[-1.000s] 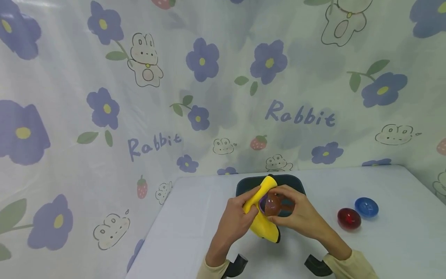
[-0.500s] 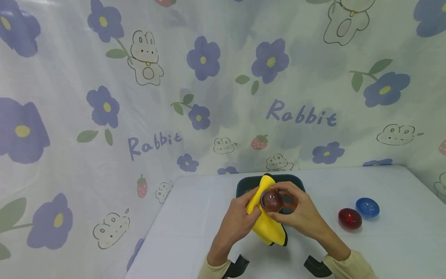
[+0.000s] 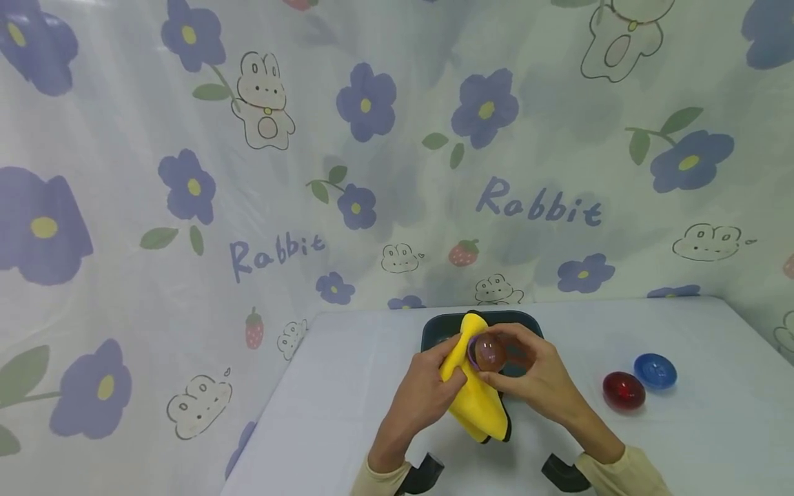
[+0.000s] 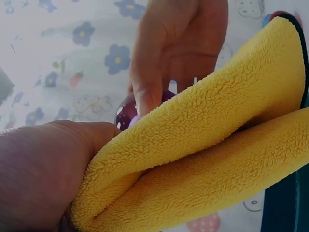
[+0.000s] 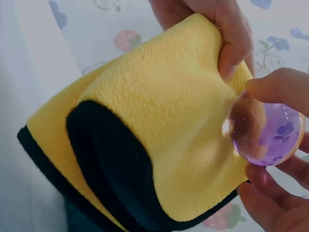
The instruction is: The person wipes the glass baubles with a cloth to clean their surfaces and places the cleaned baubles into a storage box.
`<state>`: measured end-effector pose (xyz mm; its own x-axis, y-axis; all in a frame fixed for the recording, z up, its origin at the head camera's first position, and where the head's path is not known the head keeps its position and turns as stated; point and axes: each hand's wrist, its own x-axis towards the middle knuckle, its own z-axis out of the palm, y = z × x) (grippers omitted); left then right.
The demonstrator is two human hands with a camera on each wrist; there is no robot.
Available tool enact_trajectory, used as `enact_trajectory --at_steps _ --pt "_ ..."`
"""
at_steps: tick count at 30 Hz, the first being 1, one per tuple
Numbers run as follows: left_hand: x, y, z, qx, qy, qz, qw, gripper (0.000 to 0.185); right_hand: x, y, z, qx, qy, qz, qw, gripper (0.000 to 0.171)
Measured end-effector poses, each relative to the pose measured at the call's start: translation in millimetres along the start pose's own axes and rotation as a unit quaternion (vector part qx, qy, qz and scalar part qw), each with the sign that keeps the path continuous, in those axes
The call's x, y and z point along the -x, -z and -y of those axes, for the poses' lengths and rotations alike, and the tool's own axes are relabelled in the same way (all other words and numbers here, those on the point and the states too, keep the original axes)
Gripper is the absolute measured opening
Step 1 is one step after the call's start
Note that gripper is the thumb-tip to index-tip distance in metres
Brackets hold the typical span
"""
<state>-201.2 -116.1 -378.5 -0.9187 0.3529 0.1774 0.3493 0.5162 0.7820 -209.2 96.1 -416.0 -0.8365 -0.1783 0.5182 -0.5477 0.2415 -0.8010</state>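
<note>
Yellow cloth point(image 3: 479, 408) the left hand point(image 3: 424, 386) pinches adjoins a clear orb point(image 3: 490, 353) the right hand point(image 3: 546, 377) pinches edgewise, presumably for steadiness.

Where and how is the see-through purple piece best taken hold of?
The see-through purple piece is probably best pinched at opposite edges, thumb against fingers, coming from the person's right. Its outline is round, with no handle showing, and the yellow cloth and left hand crowd its left side. The right hand holds it this way.
</note>
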Motion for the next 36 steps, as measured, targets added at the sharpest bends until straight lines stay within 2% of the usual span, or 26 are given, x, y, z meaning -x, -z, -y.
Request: enact_trajectory --at_steps 5,18,28,36 --pt "0.8 1.3 -0.1 -0.007 0.007 -0.003 0.9999 0.058 -1 0 -1 0.036 0.000 -0.011 0.999 0.056" --pt "3.4 2.7 -5.6 -0.021 0.018 0.000 0.9996 0.060 -4 7 -10 0.053 -0.023 -0.012 0.998 0.060" --pt "5.4 1.9 -10.9 -0.035 0.004 -0.022 0.9991 0.055 -2 6 -9 0.053 -0.062 0.012 0.997 0.057" --pt "7.3 -0.3 -11.4 -0.037 -0.009 -0.045 0.9983 0.053 -1 8 -9 0.059 -0.052 0.043 0.996 0.060"
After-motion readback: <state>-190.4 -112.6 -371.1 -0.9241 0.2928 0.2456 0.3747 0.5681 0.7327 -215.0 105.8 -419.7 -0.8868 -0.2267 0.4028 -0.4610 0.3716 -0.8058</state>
